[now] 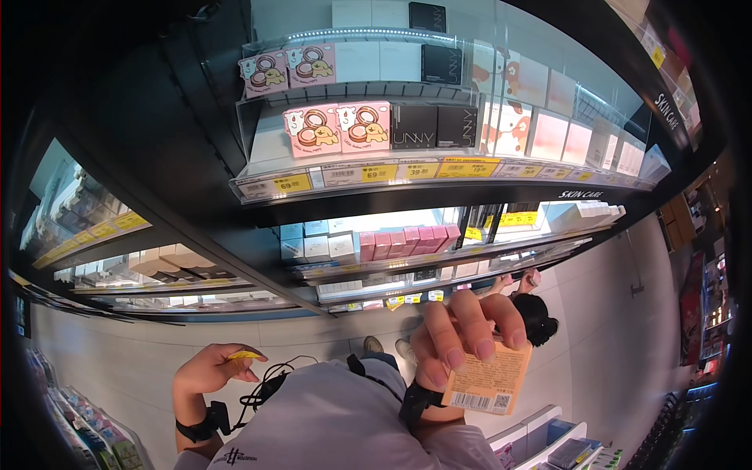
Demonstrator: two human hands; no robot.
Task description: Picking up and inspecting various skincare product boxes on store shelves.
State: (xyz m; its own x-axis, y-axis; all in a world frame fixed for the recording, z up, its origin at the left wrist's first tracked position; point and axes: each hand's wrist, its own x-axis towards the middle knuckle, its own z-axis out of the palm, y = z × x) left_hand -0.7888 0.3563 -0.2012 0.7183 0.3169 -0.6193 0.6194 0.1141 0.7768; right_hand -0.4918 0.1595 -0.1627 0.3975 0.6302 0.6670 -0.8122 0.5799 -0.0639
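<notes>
My right hand (470,335), raised in front of my chest, grips a flat orange cosmetics box (490,379) by its upper edge; the side with small print and codes faces the camera. Lower at the left, my left hand (214,367) pinches a small yellow tag or label (244,355) between thumb and fingers. Both wrists wear black bands. Before me is a lit cosmetics shelf with a price-label rail (352,176), bearing pink boxes with cartoon animals (364,126), black UNNY boxes (414,126) and patterned white boxes (502,129).
Lower shelves hold pink boxes (411,242) and white-blue boxes (317,249). Another person (531,317) with dark hair is low beside the shelf, hands near its lower edge. A white display bin (534,435) stands at lower right, and a product rack (94,429) at lower left.
</notes>
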